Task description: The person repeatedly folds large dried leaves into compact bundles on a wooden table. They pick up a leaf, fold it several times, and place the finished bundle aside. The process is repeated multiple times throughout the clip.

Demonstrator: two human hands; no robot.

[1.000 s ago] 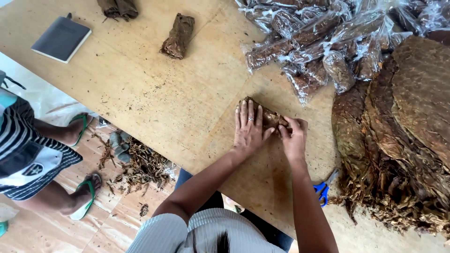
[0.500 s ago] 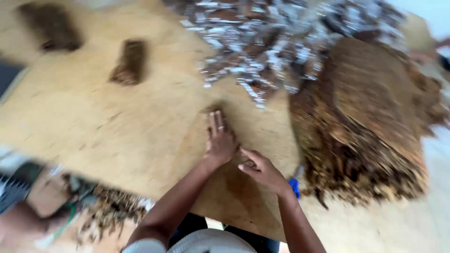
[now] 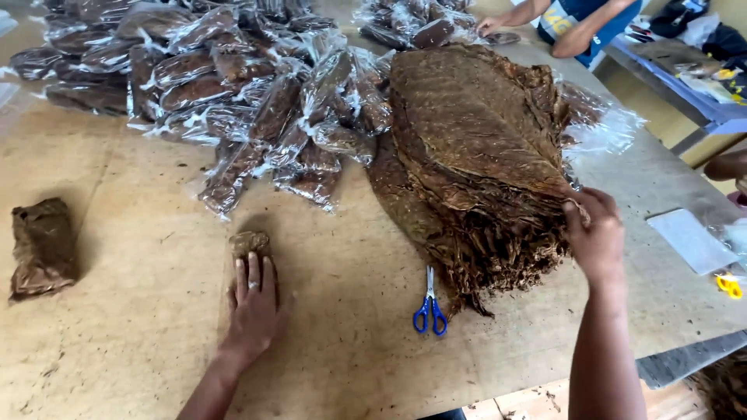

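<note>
— Since the earlier frame, what is changed?

— Both hands were seen together on one small bundle; now the right hand (image 3: pixel 597 233) is moved away to the leaf stack (image 3: pixel 482 155), while the left hand (image 3: pixel 253 299) is kept on the bundle (image 3: pixel 249 243). The view is also swung, so the wrapped packs (image 3: pixel 233 85) are brought into sight behind the bundle.

— How are the fingers held?

— The left fingers are laid flat and close together, pressed on the bundle's near end. The right fingers are curled over the stack's edge, and a leaf seems to be pinched, though that cannot be told for sure.

— Where is the bundle placed?

— It is set on the table (image 3: pixel 140 327), left of the scissors (image 3: pixel 429 307) and just in front of the packs.

— How far is the work judged to be?

— One bundle is under the left hand, and it appears rolled but unwrapped. A second, darker bundle (image 3: pixel 43 247) is laid far to its left, also bare. Many leaves are left on the stack, so much is judged to remain.

— And the counts?

— Two bare bundles, one leaf stack and one pair of blue scissors are counted. The packs are heaped and overlapped, so only "some dozens" can be said. Another person's arms (image 3: pixel 545 23) are seen beyond the stack.
</note>
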